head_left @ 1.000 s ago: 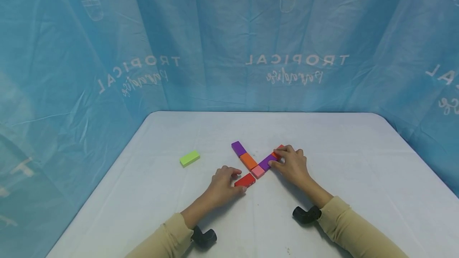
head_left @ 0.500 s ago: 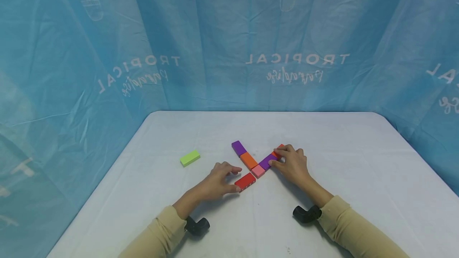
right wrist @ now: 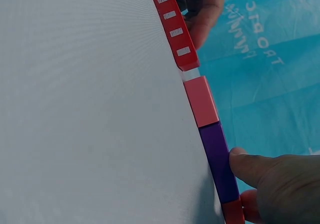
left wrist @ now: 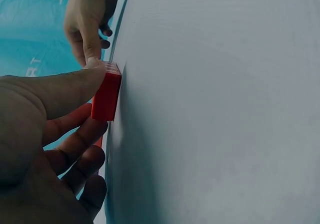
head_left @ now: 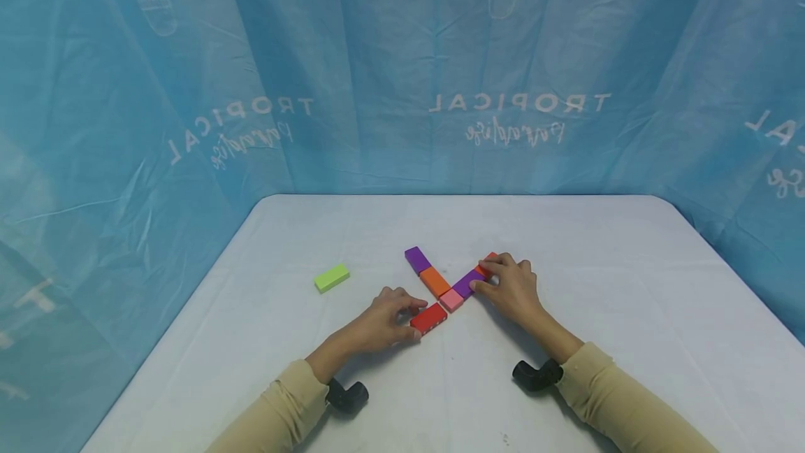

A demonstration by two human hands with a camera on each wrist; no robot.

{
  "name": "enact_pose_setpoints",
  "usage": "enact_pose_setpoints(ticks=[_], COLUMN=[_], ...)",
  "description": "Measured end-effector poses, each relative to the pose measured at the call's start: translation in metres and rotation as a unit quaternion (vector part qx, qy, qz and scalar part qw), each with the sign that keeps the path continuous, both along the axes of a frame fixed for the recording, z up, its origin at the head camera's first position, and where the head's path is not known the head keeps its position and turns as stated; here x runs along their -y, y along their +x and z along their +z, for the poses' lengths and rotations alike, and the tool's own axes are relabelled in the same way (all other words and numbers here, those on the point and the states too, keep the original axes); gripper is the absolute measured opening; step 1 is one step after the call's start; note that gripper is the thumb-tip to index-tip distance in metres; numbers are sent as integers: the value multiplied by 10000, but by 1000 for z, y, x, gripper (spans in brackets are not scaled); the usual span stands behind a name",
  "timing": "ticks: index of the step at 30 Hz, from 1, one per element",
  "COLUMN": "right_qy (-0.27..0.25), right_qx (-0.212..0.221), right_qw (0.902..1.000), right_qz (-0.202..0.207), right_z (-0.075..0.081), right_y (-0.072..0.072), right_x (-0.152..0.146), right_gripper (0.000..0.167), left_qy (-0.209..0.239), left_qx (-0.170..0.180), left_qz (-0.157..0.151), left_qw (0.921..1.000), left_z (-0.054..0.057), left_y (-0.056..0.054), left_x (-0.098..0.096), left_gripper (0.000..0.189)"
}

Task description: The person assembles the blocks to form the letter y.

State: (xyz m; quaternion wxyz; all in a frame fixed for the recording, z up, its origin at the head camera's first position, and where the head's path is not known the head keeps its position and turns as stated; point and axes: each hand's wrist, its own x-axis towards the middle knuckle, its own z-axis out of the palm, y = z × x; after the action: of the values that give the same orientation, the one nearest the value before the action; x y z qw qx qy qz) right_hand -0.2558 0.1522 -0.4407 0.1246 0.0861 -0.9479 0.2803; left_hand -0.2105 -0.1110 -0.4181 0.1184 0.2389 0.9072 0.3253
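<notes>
My left hand point(head_left: 380, 320) pinches a red block point(head_left: 429, 319) at its left end, thumb on the near side and index finger on the far side. Pale rectangular marks line the red block's side in the right wrist view. Just beyond it lies a pink block point(head_left: 451, 300), a small gap between them. From the pink block a purple block point(head_left: 465, 284) runs up to the right, ending in orange-red partly hidden by fingers. My right hand point(head_left: 512, 289) grips this row, its thumb against the purple block point(right wrist: 217, 159).
An orange block point(head_left: 434, 282) and another purple block point(head_left: 418, 259) form a line up-left from the pink one. A lime green block point(head_left: 332, 277) lies apart on the left. The white table point(head_left: 566, 229) ends at a blue printed curtain point(head_left: 390, 54).
My left hand drew back leftward, its thumb sliding along the red block to its left end; its index finger has since come closer to the block. My right hand has stayed in place.
</notes>
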Motion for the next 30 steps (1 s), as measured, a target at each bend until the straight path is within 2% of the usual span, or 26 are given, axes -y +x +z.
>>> enact_pose_setpoints(ticks=[10,20,30], right_qy=[1,-19,-27], right_qx=[11,-34,-28], right_qw=[10000,10000,10000], right_qz=[-5,14,6], right_z=[1,1,1], right_y=[0,2,1], right_x=[0,0,0], right_gripper=[51,51,51], left_qy=[-74,-143,-245], left_qx=[-202,-331,-474], left_qz=[97,435,466], left_qw=[9997,9984,9975], left_z=[-3,0,-1], left_y=[4,10,6], left_x=[-6,-14,-18], left_gripper=[47,46,46])
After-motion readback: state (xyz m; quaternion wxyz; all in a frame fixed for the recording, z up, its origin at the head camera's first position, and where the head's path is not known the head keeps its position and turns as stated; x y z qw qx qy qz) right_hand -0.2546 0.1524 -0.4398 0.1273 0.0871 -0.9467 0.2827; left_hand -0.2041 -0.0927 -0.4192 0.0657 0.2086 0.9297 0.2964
